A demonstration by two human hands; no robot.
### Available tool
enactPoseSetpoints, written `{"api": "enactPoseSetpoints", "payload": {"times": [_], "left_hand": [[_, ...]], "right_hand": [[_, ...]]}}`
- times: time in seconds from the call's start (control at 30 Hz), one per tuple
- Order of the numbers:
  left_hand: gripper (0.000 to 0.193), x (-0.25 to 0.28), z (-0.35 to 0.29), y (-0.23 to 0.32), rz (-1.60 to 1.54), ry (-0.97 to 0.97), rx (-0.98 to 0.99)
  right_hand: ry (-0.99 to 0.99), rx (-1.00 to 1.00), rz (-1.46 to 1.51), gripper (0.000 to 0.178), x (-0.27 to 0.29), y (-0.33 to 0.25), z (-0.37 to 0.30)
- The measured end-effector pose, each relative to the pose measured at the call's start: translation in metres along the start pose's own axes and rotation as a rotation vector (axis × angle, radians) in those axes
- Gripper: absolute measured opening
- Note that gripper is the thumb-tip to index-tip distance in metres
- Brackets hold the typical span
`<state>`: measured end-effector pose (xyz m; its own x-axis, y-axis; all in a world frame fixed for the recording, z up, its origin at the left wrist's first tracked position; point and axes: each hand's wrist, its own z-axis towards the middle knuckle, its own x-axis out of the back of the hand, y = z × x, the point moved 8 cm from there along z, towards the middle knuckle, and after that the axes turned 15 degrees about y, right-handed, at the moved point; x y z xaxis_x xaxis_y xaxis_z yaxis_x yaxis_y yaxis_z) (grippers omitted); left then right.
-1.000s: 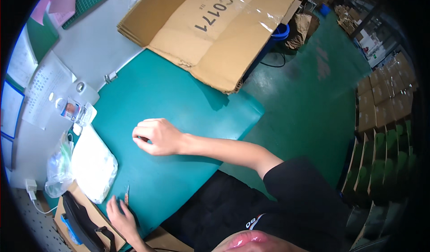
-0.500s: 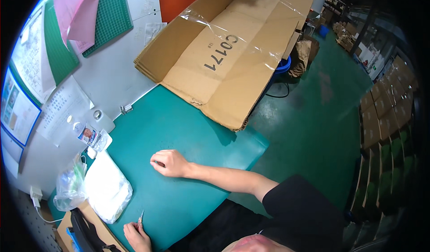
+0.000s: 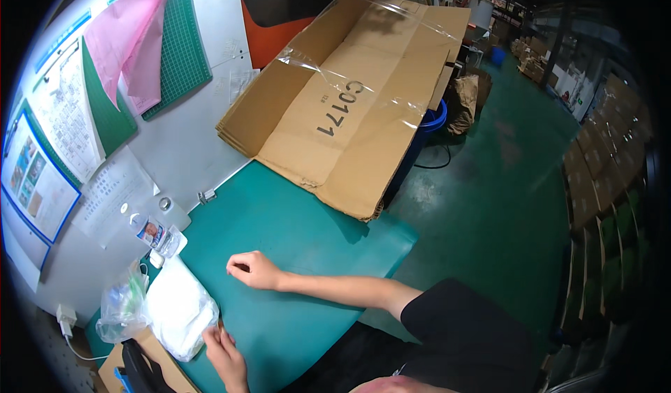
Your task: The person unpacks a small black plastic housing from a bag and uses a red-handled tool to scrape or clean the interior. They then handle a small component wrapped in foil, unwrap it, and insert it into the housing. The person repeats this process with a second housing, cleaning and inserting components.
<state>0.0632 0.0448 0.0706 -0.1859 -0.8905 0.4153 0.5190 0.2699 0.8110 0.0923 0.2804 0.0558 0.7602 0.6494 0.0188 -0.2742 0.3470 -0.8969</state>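
My right hand (image 3: 255, 270) is curled closed above the green mat (image 3: 293, 253), its fingertips pressed toward the thumb. What it holds, if anything, is hidden in the curl. Nearer the lower edge, my left hand (image 3: 225, 354) is closed too, thumb and fingers together beside the white plastic bag (image 3: 178, 309). A small brownish bit shows at its fingertips, too unclear to name. Next to that bag lies a clear plastic bag (image 3: 120, 306) with something greenish inside.
A large open cardboard box (image 3: 342, 106) covers the far side of the table. Along the left wall stand a clear bottle (image 3: 155, 232) and a white container (image 3: 173, 213). A black-handled object (image 3: 143, 365) lies in a cardboard tray (image 3: 175, 375) at lower left.
My left hand has moved up to the white bag's edge; the thin pointed tool seen in it before no longer shows clearly. My right hand stays curled. The whole view has shifted slightly.
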Motion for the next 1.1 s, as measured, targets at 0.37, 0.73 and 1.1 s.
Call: {"api": "enactPoseSetpoints", "payload": {"times": [0.37,0.73,1.1], "left_hand": [[0.025,-0.128,0.079,0.015,-0.137,-0.102,-0.089],[0.021,-0.103,0.048,-0.009,-0.003,-0.05,-0.111],[0.019,-0.106,0.047,-0.004,0.05,-0.033,-0.16]], "right_hand": [[-0.03,-0.333,0.327,0.032,0.023,0.054,0.001],[-0.071,-0.477,0.323,0.008,0.011,0.068,-0.017],[-0.091,-0.497,0.425,0.01,0.022,0.079,-0.005]]}}
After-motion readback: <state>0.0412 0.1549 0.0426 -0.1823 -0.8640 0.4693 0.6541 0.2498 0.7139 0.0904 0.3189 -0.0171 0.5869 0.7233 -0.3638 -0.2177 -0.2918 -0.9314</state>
